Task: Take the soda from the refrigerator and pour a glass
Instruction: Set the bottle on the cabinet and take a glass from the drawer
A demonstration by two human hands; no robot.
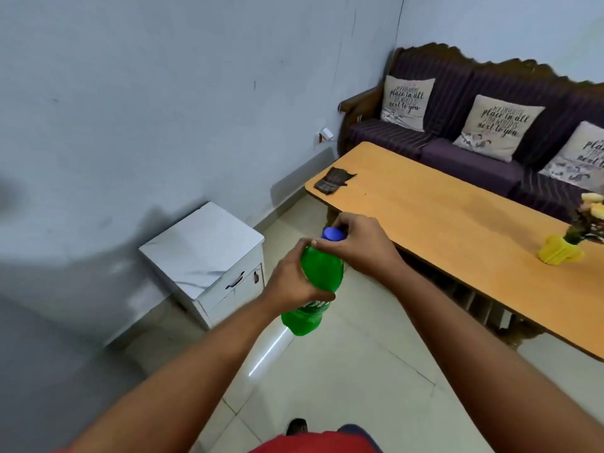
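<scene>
A green soda bottle (322, 273) with a blue cap (332, 233) is held upright in the air over the tiled floor. My left hand (294, 277) wraps around its upper body from the left. My right hand (358, 243) comes in from the right, its fingers closed around the blue cap and neck. The lower part of the bottle (302, 320) shows below my left hand, with part of a label. No glass and no refrigerator are in view.
A long wooden table (457, 223) stands to the right, bearing a dark folded cloth (333, 180) and a yellow vase with flowers (560, 253). Behind it is a purple sofa (464, 158) with printed cushions. A small white cabinet (209, 259) stands by the wall.
</scene>
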